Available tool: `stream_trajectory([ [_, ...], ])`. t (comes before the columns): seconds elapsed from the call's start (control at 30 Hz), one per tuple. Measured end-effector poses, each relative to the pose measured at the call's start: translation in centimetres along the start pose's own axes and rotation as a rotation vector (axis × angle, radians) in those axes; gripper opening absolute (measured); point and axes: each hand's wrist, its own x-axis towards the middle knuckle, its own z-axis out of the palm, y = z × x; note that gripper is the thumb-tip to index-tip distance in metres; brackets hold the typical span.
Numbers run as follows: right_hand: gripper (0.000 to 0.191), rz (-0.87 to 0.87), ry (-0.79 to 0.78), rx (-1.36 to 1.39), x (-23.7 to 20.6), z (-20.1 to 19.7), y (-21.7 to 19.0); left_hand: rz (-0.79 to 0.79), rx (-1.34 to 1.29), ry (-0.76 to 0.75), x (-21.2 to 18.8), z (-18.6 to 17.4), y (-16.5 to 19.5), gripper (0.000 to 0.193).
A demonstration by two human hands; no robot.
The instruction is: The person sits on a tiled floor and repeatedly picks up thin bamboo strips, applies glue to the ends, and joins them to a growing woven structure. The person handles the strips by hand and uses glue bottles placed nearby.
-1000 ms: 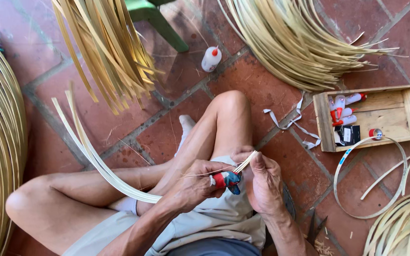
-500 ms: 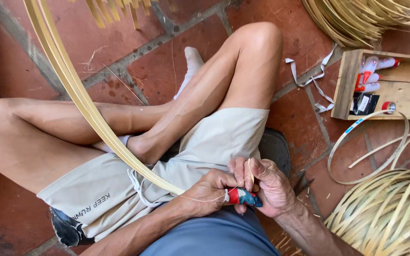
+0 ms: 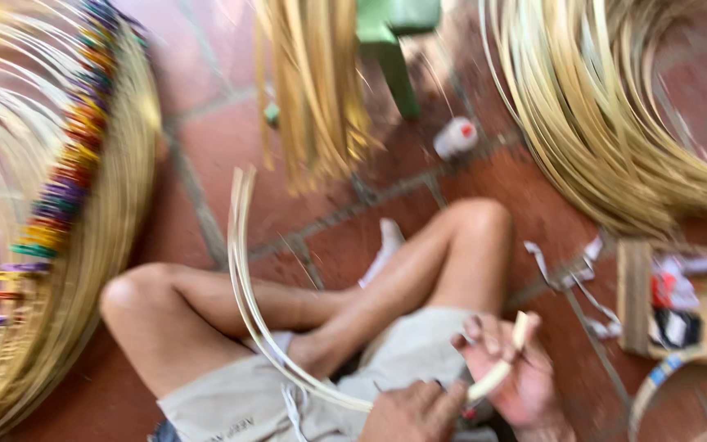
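I sit cross-legged on a red tile floor. A bundle of thin pale bamboo strips (image 3: 247, 270) curves from upper left across my lap to my hands. My left hand (image 3: 411, 409) grips the strips near the bottom edge. My right hand (image 3: 509, 368) closes around the strips' end, which sticks up between the fingers. The frame is blurred, and the red-and-blue tool seen earlier does not show clearly.
A stack of bamboo hoops with coloured bindings (image 3: 67, 180) lies at left. Loose strip bundles hang at top centre (image 3: 312, 90) and coil at top right (image 3: 607, 123). A white bottle (image 3: 456, 137), a green stool leg (image 3: 394, 65) and a wooden tray of small items (image 3: 681, 311) stand nearby.
The view has swung back up and left, bringing the hoop stack, bottle and stool into sight. My hands stay together on the strips, now with the strip end raised in the right hand.
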Motion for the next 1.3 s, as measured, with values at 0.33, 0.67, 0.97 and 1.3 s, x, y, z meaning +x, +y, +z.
stream_trajectory([
  [0.33, 0.056, -0.132, 0.026, -0.168, 4.1, -6.7, -1.3, 0.608, 1.004, -0.377, 11.8, -11.4, -7.2, 0.017],
  [0.67, 0.021, -0.71, 0.519, -1.715, 15.3, -12.5, -13.5, 0.135, 1.293, -1.297, 31.1, -22.7, -17.7, 0.021],
  [0.97, 0.026, -0.793, 0.485, -2.75, 27.4, -14.3, -19.9, 0.299, 1.002, -0.419, 23.4, -21.8, -20.6, 0.057],
  [1.3, 0.02, -0.593, 0.356, -2.475, 26.5, -17.1, -21.0, 0.028, 0.432, -0.099, 1.1, -9.7, -23.8, 0.054],
])
